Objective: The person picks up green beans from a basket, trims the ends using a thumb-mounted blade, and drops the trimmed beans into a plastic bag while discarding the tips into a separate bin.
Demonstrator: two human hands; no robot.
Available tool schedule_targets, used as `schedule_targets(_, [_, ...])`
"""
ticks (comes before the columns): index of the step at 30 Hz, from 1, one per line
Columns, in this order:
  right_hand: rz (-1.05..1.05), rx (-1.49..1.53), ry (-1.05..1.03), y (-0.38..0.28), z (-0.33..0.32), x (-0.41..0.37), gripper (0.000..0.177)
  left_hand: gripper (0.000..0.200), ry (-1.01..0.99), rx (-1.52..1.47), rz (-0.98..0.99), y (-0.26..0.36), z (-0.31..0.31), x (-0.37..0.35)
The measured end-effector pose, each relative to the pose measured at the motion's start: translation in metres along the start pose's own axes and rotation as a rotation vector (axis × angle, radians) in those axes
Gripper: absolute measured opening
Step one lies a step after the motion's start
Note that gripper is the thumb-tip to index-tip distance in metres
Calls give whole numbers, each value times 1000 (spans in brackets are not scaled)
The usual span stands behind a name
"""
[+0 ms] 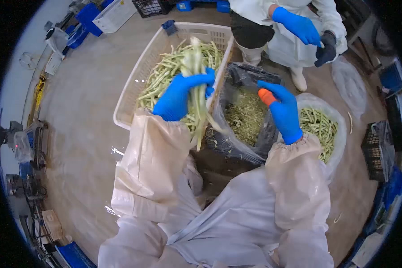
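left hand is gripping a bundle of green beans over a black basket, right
No, the basket is white, not black. The head view shows the left hand gripping the bundle of green beans over it.

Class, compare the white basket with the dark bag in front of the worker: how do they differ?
The white basket is rigid, slotted and rectangular; the dark bag is soft and crumpled. The basket holds long whole green beans; the bag holds small chopped trimmings. Both stand open on the floor.
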State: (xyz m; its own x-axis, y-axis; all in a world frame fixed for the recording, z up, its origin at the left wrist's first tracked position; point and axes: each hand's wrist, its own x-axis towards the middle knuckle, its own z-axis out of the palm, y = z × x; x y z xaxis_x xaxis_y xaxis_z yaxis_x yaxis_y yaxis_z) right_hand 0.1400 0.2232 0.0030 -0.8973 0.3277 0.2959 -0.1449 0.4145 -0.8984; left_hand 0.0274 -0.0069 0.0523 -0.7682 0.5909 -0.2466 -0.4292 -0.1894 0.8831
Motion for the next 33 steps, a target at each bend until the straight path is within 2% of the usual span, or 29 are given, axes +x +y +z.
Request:
schedule_targets(4, [255, 306, -80, -12, -6, 2, 26, 29, -211, 82, -251, -18, 34, -5])
schedule_targets(5, [323, 405, -98, -15, -8, 2, 26, 29, -238, 76, -262, -23, 37, -4])
schedule_targets(11, [271, 567, -262, -7, 2, -6, 27, 30, -391, -47, -400, -42, 41, -2])
schedule_targets(14, [268, 409, -323, -14, -6, -3, 26, 30, -321, 33, -368, -43, 46, -4])
schedule_targets(17, [258, 393, -356, -18, -15, 1, 28, 30, -222, 66, -316, -37, 38, -1])
schedule_targets(20, [259, 442, -328, -22, -13, -1, 26, 27, -204, 92, -233, -33, 36, 1])
schedule_targets(26, [160, 260, -264, -19, -7, -5, 21, 29, -199, 223, -161, -38, 32, 3])
schedule_targets(29, [200, 307, -207, -17, -4, -7, 19, 34, -216, 458, -67, -38, 36, -1])
schedule_targets(30, [260, 435, -209, -16, -5, -7, 20, 36, -217, 554, -24, -39, 39, -3])
schedule_targets(33, [409, 831, -223, -11, -5, -6, 20, 36, -196, 402, 113, -54, 45, -2])
